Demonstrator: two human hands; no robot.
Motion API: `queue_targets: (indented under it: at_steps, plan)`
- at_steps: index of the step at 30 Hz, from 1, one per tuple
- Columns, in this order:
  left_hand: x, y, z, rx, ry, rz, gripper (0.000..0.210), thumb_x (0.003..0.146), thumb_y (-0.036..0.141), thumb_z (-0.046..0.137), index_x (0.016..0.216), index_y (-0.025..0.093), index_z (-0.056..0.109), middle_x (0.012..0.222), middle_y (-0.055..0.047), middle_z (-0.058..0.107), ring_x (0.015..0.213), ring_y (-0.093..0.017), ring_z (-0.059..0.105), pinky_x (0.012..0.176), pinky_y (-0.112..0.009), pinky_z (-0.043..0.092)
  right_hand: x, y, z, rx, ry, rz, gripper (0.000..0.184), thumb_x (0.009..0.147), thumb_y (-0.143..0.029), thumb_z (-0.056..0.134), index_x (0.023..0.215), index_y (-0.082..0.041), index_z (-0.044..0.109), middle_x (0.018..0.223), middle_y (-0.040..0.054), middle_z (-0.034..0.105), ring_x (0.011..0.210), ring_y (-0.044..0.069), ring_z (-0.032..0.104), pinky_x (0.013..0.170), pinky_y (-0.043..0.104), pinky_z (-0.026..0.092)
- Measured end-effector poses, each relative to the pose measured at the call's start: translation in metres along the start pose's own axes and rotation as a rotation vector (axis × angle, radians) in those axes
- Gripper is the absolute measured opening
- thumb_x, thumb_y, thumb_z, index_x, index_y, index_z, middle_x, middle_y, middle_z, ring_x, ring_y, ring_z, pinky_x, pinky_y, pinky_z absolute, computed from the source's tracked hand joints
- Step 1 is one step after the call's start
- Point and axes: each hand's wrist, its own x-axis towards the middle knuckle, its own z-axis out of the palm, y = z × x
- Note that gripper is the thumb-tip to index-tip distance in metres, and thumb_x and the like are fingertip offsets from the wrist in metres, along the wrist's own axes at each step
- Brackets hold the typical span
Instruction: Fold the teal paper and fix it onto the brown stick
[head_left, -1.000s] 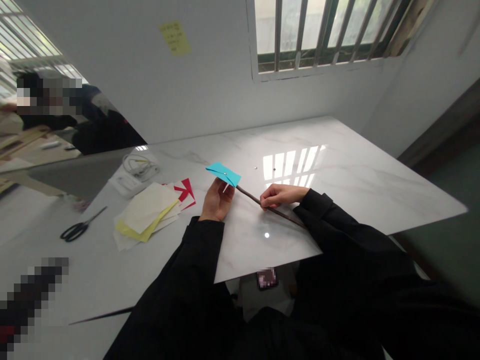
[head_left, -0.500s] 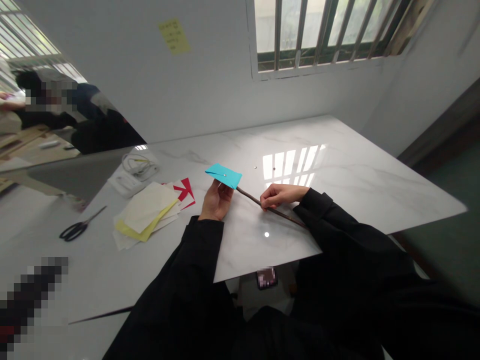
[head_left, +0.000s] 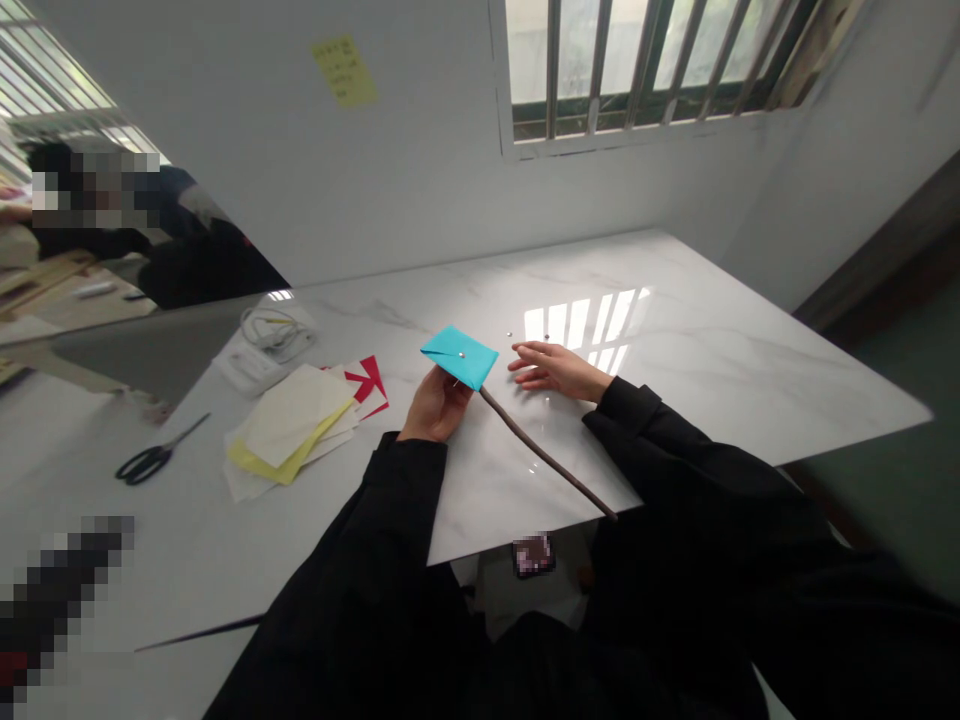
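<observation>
My left hand is closed beneath a piece of folded bright blue paper and a thin brown stick. A small shiny pin head shows in the middle of the paper. From the paper's near corner the stick slants down to the right, its far end by the table's front edge. Some of my left fingers are hidden under the paper. To the right, my right hand is open with fingers apart, holding nothing. Just beyond its fingertips lie two tiny pins, one light and one dark.
Left on the marble-patterned table are loose paper sheets, cut red paper, black scissors and a white power strip with a cable. A wall with a barred window stands behind. Another person sits far left.
My right hand has let go of the stick and opened, moving slightly up and away from it. The blue paper has shifted a little right, and the stick now slopes more steeply.
</observation>
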Motion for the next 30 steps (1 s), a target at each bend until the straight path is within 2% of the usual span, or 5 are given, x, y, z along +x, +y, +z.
queue_targets:
  at_steps: [3, 6, 10, 15, 30]
  plan:
    - [-0.002, -0.004, 0.0, 0.034, -0.045, -0.041, 0.005, 0.095, 0.013, 0.079, 0.092, 0.016, 0.077, 0.087, -0.002, 0.081, 0.076, -0.014, 0.075, 0.08, -0.023, 0.063, 0.0, 0.002, 0.006, 0.203, -0.047, 0.027, 0.045, 0.094, -0.051, 0.086, 0.123, -0.021, 0.069, 0.119, 0.012, 0.077, 0.104, 0.023, 0.078, 0.095, 0.038, 0.068]
    - [-0.002, -0.009, -0.001, 0.104, -0.114, -0.082, 0.004, 0.097, 0.016, 0.077, 0.099, 0.015, 0.08, 0.097, -0.006, 0.083, 0.092, -0.02, 0.079, 0.092, -0.029, 0.064, 0.002, 0.005, 0.015, 0.281, -0.109, 0.044, 0.045, 0.092, -0.052, 0.088, 0.12, -0.021, 0.071, 0.116, 0.0097, 0.078, 0.101, 0.022, 0.078, 0.099, 0.041, 0.067]
    - [-0.003, -0.016, -0.001, 0.198, -0.224, -0.1, 0.015, 0.095, 0.026, 0.081, 0.101, 0.012, 0.081, 0.103, -0.011, 0.084, 0.109, -0.027, 0.08, 0.101, -0.036, 0.064, 0.006, 0.01, 0.024, 0.275, -0.188, 0.043, 0.037, 0.089, -0.044, 0.092, 0.114, -0.02, 0.077, 0.116, 0.009, 0.08, 0.097, 0.019, 0.077, 0.096, 0.034, 0.067]
    - [-0.007, -0.018, 0.001, 0.258, -0.323, -0.083, 0.026, 0.087, 0.03, 0.089, 0.105, 0.013, 0.081, 0.109, -0.012, 0.085, 0.116, -0.032, 0.079, 0.104, -0.04, 0.064, 0.007, 0.011, 0.026, 0.29, -0.176, 0.05, 0.034, 0.087, -0.034, 0.094, 0.113, -0.019, 0.079, 0.114, 0.0079, 0.081, 0.093, 0.015, 0.075, 0.089, 0.027, 0.066]
    - [-0.005, -0.021, 0.0, 0.278, -0.373, -0.083, 0.033, 0.08, 0.035, 0.094, 0.103, 0.015, 0.082, 0.111, -0.013, 0.085, 0.122, -0.037, 0.077, 0.105, -0.042, 0.064, 0.011, 0.015, 0.026, 0.276, -0.115, 0.058, 0.032, 0.085, -0.034, 0.097, 0.107, -0.018, 0.08, 0.109, 0.0077, 0.082, 0.092, 0.016, 0.076, 0.086, 0.027, 0.069]
